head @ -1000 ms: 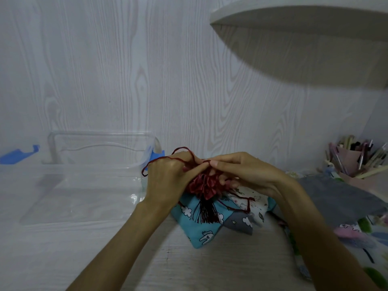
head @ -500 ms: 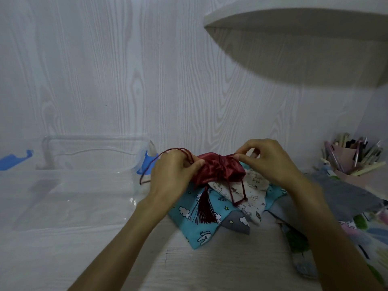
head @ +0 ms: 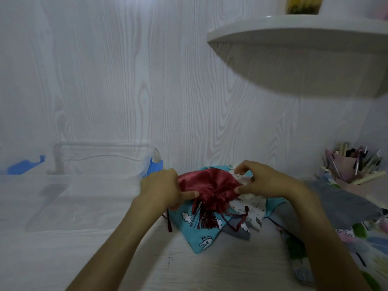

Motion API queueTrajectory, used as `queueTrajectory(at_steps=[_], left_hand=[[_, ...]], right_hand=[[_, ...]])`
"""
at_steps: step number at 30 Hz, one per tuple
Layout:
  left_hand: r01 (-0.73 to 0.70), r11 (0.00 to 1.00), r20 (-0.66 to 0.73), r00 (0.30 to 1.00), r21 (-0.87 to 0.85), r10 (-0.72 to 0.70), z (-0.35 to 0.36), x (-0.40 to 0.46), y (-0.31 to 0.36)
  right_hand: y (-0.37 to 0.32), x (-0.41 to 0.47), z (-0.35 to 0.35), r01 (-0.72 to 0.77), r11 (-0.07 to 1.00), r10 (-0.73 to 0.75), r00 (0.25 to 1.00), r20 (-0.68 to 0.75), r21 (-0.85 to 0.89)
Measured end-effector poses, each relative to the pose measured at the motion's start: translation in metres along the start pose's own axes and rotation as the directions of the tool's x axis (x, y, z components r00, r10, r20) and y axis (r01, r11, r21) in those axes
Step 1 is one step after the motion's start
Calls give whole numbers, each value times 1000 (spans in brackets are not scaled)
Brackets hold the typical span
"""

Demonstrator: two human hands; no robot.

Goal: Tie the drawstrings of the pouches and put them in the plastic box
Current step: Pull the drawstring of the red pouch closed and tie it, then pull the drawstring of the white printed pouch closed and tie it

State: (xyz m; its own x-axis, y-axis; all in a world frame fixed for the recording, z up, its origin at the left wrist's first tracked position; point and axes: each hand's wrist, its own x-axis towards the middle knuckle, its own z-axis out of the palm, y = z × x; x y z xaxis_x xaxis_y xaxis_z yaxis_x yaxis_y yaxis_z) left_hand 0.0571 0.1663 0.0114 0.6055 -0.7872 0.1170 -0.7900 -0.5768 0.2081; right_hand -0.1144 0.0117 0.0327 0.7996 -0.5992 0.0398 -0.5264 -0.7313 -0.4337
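Pale wood-grain worktop (head: pixel 210 267), bearing everything here
Clear plastic box (head: pixel 88 185) with blue latches, open-topped, nothing visible inside, sitting at the left just beside the left hand
Heap of printed pouches on the right: blue cloud-print pouch (head: pixel 201 234) lowest and nearest, white animal-print pouch (head: pixel 252 208) over its right side, grey pouch (head: pixel 340 202) further right
Red satin pouch (head: pixel 210 187) held above that heap, between the two hands, mouth gathered into pleats and turned toward the viewer, tassel (head: pixel 206 217) hanging from it, cord ends trailing down over the blue fabric
Stretched crosswise, left to right, so long axis pointing roughly at the box
Left hand (head: pixel 163 187) clenched on the pouch's left edge, thumb lying across the satin
Right hand (head: pixel 266 181) pinching the right edge, fingers curled, thumb tip on the fabric
Knot not clear from this angle; probably near done, judging by the closed mouth
Box lying straight left of the pouch, nearer the left hand, so likely a short sideways carry over the near rim, left hand leading
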Motion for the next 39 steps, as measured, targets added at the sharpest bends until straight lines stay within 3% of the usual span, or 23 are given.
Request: queueTrajectory(at_steps=[4,7,9,13,16,19,21,25,30,33,35,37,39], left_hand=[[4,1000,-14,1000,-1,-4,-15,-13,-1],[-126,992,-24,992,-20,125,-6,-19,9],[-217,971,38,974,-102,221,2,-22,12],[-255,849,-6,959,-463,284,2,-20,10],[-206,776,-82,977,-596,196,-32,-15,-6],[-191,719,-189,978,-668,85,-84,-13,-28],[-193,705,-236,971,-682,38,-116,-15,-43],[-235,765,-375,927,-600,-9,-170,-28,-69],[-159,885,-494,865,-437,-88,-174,-32,-95],[-151,882,-570,808,-447,-151,-138,-30,-114],[-88,892,-444,886,-443,-133,-113,-28,-129],[1,945,-126,991,-326,-44,-95,-25,-139],[60,979,116,992,-194,-38,-88,-24,-143]], right_hand=[[-7,-6,4,-40,998,37,998,56,52],[-10,0,22,33,997,-25,993,111,-73],[-18,1,35,62,993,-59,998,31,-98],[-35,0,30,84,977,-48,982,-181,197],[-70,-7,3,127,811,-34,985,-170,572],[-109,-5,-20,171,598,-126,985,-119,783],[-134,-1,-29,225,479,-192,970,-148,848],[-183,17,-30,358,446,-169,934,-316,820],[-217,43,4,445,468,-96,884,-457,763],[-215,57,38,343,685,-64,907,-416,643],[-209,60,58,235,851,-113,955,-273,470],[-201,59,71,169,964,-153,984,-90,207],[-194,57,76,179,984,-179,983,-34,-10]])
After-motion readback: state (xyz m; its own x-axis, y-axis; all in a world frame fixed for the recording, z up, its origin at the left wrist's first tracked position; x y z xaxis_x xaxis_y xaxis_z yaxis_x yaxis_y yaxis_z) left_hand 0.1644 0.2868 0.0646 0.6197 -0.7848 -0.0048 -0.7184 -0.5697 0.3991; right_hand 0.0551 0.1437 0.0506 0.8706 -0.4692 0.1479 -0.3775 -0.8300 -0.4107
